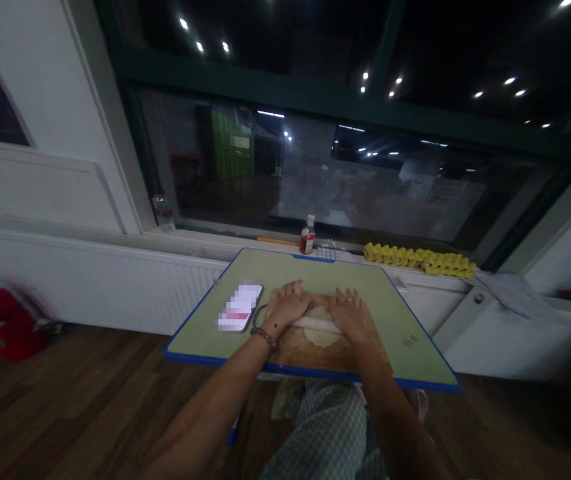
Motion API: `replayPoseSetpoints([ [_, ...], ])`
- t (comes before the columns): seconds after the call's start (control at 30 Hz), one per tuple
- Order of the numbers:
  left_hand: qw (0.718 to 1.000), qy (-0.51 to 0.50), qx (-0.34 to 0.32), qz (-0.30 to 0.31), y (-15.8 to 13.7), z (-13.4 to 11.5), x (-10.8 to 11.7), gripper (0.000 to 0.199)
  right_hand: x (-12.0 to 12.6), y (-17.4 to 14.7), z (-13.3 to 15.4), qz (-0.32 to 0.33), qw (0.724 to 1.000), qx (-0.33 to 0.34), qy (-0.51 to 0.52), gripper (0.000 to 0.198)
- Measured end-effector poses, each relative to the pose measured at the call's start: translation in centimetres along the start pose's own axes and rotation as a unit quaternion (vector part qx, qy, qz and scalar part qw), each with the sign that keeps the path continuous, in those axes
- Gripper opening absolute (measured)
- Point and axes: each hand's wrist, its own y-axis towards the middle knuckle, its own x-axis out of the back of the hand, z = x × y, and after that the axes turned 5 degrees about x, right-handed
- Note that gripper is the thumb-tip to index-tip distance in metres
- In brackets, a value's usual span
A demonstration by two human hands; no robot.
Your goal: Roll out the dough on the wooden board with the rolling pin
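Observation:
A pale rolling pin (319,325) lies crosswise over a flat sheet of dough (321,337) on a wooden board (290,352). My left hand (289,305) rests flat on the pin's left end, fingers stretched forward. On the right end lies my right hand (349,312), its fingers also stretched out and a ring on one of them. Both palms cover the ends of the pin. The dough shows in front of and behind the pin, between the hands.
The board sits on a small green table (405,353) with a blue rim. A lit phone (240,308) lies left of the board. On the sill stand a bottle of red liquid (307,237), yellow egg cartons (418,259) and a clear bottle (163,212). A radiator (115,287) runs behind.

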Motion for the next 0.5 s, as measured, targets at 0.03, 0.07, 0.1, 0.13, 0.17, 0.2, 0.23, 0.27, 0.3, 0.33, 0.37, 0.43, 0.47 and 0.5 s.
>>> replayPoseSetpoints([
  [0.03, 1.000, 0.003, 0.009, -0.006, 0.1, 0.0, -0.3, 0.058, -0.1, -0.3, 0.0, -0.001, 1.000, -0.003, -0.002, 0.051],
  [0.07, 1.000, 0.008, 0.008, -0.011, 0.0, 0.0, -0.6, 0.057, -0.2, -0.6, 0.0, 0.000, 1.000, -0.008, -0.004, 0.051],
  [0.1, 1.000, 0.013, 0.001, -0.014, -0.2, 0.0, -0.8, 0.056, -0.2, -0.9, 0.1, 0.000, 1.000, -0.013, -0.006, 0.052],
  [0.13, 1.000, 0.018, -0.010, -0.015, -0.5, 0.0, -0.9, 0.054, -0.2, -1.1, 0.2, -0.002, 1.000, -0.016, -0.008, 0.052],
  [0.17, 0.999, 0.023, -0.023, -0.014, -0.9, 0.0, -0.9, 0.053, -0.1, -1.3, 0.3, -0.003, 1.000, -0.017, -0.009, 0.053],
  [0.2, 0.999, 0.027, -0.038, -0.012, -1.3, -0.1, -0.8, 0.052, 0.0, -1.6, 0.5, -0.005, 1.000, -0.017, -0.010, 0.053],
  [0.23, 0.998, 0.031, -0.054, -0.009, -1.9, -0.1, -0.7, 0.051, 0.1, -1.9, 0.7, -0.007, 1.000, -0.016, -0.011, 0.052],
  [0.27, 0.997, 0.034, -0.072, -0.006, -2.4, -0.2, -0.5, 0.051, 0.3, -2.2, 0.9, -0.008, 1.000, -0.014, -0.013, 0.052],
  [0.3, 0.995, 0.036, -0.090, -0.004, -2.9, -0.3, -0.2, 0.051, 0.5, -2.6, 1.1, -0.010, 1.000, -0.013, -0.014, 0.051],
  [0.33, 0.993, 0.036, -0.108, -0.003, -3.5, -0.5, 0.1, 0.051, 0.7, -3.1, 1.3, -0.010, 1.000, -0.011, -0.014, 0.050],
  [0.37, 0.992, 0.036, -0.123, -0.005, -4.1, -0.6, 0.4, 0.050, 0.9, -3.7, 1.5, -0.012, 1.000, -0.010, -0.016, 0.050],
  [0.43, 0.989, 0.035, -0.144, -0.013, -5.2, -0.7, 0.9, 0.049, 1.2, -4.8, 1.9, -0.015, 1.000, -0.002, -0.023, 0.049],
  [0.47, 0.988, 0.034, -0.150, -0.017, -5.7, -0.8, 1.1, 0.049, 1.4, -5.4, 2.0, -0.018, 0.999, 0.004, -0.027, 0.049],
  [0.5, 0.987, 0.033, -0.154, -0.020, -6.1, -0.8, 1.3, 0.049, 1.4, -5.9, 2.1, -0.020, 0.999, 0.009, -0.031, 0.050],
])
